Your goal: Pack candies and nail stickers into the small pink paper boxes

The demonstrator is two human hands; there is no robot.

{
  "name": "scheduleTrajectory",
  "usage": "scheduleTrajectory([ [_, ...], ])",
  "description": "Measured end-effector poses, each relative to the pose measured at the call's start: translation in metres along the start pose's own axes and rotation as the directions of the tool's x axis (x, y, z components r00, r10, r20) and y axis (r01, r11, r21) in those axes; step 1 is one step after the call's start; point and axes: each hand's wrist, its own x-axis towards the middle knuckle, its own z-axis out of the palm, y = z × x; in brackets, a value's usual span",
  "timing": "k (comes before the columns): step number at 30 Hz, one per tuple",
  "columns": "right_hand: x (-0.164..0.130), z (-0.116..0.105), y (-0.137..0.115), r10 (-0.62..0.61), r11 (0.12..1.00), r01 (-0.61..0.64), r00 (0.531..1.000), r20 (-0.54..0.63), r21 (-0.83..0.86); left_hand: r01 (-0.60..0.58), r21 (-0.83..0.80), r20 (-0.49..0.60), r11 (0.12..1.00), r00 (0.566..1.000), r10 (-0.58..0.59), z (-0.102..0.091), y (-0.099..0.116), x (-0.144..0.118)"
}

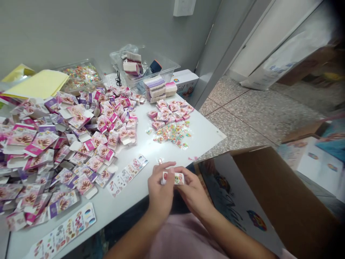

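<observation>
Between my left hand [161, 185] and my right hand [194, 190] is a small folded paper strip [180, 178] printed with coloured nail designs. My left thumb presses on its front, while the right fingers grip its other end. Both hands are above the table's front edge. A similar flat strip [128, 175] lies on the table to their left, and a stack of such strips [64, 232] lies at the near left. Beyond my hands are small clear sachets of colourful pieces [172, 133] and a group of small pink boxes [169, 114].
Many small pink and purple boxes [88, 133] cover the table's left side. Behind stand a clear tub [167, 66], bundled paper stacks [155, 88] and a tray of sachets [81, 75]. A large open carton [269, 194] stands right of the table.
</observation>
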Motion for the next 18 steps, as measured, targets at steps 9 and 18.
scheduleTrajectory([
  [9, 0.003, -0.010, 0.027, -0.083, 0.968, 0.050, 0.989, -0.123, -0.245, -0.012, 0.145, 0.020, 0.989, 1.000, 0.009, -0.020, -0.021, 0.004],
  [18, 0.048, -0.005, 0.043, -0.482, 0.173, 0.458, 0.811, 0.330, -0.872, 0.105, 0.945, -0.265, 0.310, 0.802, 0.535, -0.130, -0.006, 0.063],
])
